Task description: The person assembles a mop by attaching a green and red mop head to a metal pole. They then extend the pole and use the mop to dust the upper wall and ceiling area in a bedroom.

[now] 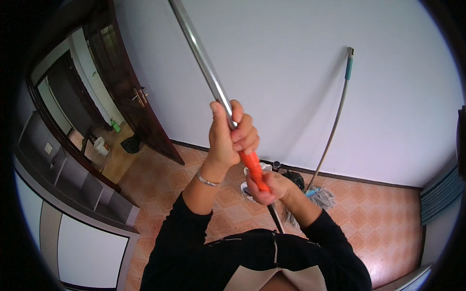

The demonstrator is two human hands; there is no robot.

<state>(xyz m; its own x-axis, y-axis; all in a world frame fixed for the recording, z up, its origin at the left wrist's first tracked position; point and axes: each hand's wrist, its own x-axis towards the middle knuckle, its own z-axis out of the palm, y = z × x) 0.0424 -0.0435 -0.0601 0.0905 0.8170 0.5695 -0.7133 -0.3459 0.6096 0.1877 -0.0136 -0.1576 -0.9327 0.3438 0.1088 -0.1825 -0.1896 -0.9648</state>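
Note:
A shiny metal pole point(196, 47) slants up and to the left across the view, its upper end beyond the top edge. My left hand point(235, 132) is wrapped around it, just above an orange grip sleeve point(251, 162). Lower down, my right hand point(271, 187) closes around the bottom of that sleeve and looks slightly blurred. Below it, a darker stretch of the pole point(275, 216) runs down in front of my chest. A bracelet point(207, 180) circles my left wrist.
A string mop point(336, 120) with a green grip leans on the wall. Partly hidden behind my right arm sits a black plastic bag point(294, 179). A dark wooden door point(134, 83) stands ajar at left, near grey shelving point(72, 167). A blue curtain point(438, 196) hangs at right.

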